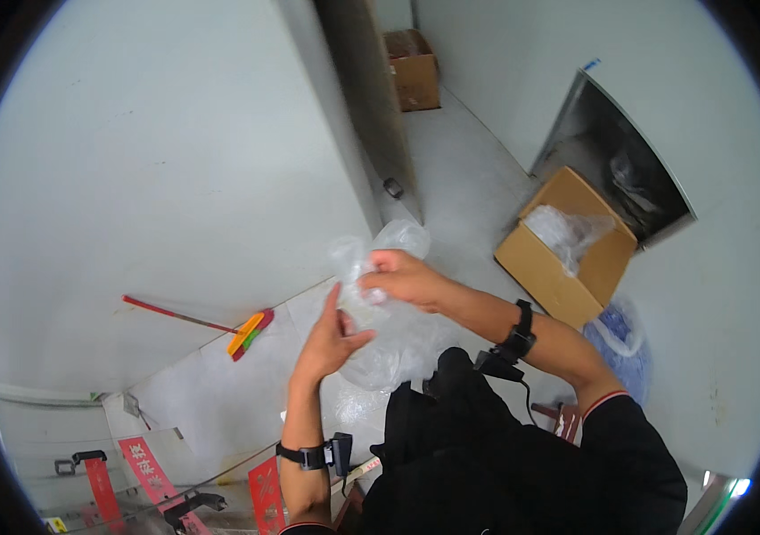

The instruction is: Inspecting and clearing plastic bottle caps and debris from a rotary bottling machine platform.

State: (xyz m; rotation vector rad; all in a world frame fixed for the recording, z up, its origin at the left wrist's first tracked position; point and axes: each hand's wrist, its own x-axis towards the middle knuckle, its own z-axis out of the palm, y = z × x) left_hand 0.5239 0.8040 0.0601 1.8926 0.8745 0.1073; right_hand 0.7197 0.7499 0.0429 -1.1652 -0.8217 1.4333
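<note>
Landmark: open cardboard box (567, 250) on floor (469, 178), right of centre. Plastic wrap (567, 230) in box. Metal panel (616, 156) behind box, leaning on wall. Filled sack (620, 343) just before box. Clear plastic bag (380, 312) left of box, between left hand (331, 339) and right hand (402, 276); right hand nearer box. Broom (210, 325) far left of box, on floor by wall. Second cardboard box (414, 69) well behind box, far down passage
</note>
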